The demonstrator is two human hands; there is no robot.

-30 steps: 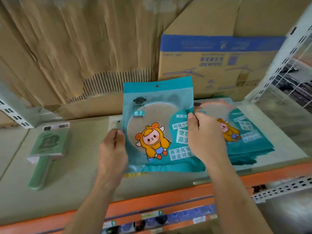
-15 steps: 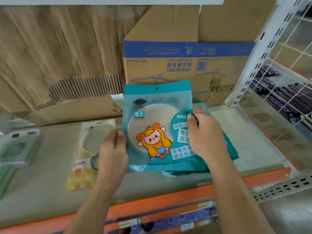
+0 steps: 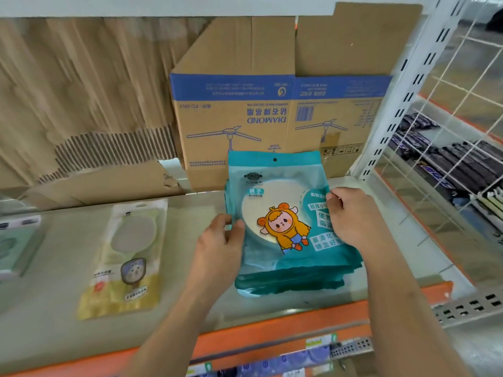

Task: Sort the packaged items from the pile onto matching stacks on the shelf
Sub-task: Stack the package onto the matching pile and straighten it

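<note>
A teal mirror package (image 3: 275, 197) with a cartoon sheep lies tilted on top of a stack of matching teal packages (image 3: 294, 278) on the shelf (image 3: 54, 308). My left hand (image 3: 217, 248) grips its left edge, thumb on the front. My right hand (image 3: 351, 216) holds its right edge, fingers over the printed text. A yellow mirror package (image 3: 128, 259) lies flat to the left. A green package (image 3: 16, 246) sits at the far left edge, partly cut off.
An upside-down cardboard box (image 3: 272, 104) printed DIAMOND stands behind the teal stack, with torn corrugated cardboard (image 3: 81, 104) to its left. A white perforated upright (image 3: 402, 99) and a wire grid (image 3: 462, 131) close the right side. The shelf's orange front beam (image 3: 272, 336) runs below.
The teal package has come down from upright in front of me onto the teal stack. The view has shifted left to right, bringing the yellow package in.
</note>
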